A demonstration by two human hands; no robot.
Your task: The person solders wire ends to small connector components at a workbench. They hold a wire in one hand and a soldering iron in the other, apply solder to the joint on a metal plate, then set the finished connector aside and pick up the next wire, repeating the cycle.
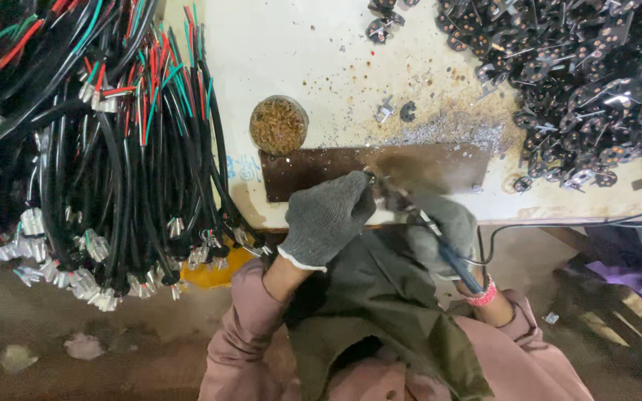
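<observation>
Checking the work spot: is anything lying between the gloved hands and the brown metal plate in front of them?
Nothing visible. The left hand and right hand, which holds a blue-handled tool, meet right at the near edge of the brown plate. The round tin sits beyond it.

1. My right hand is smeared by motion blur, and so is the tool it grips.
2. Whatever my left hand pinches is too small to make out, perhaps a metal part.
3. The cable bundles and the pile of black parts run off the frame edges.
</observation>
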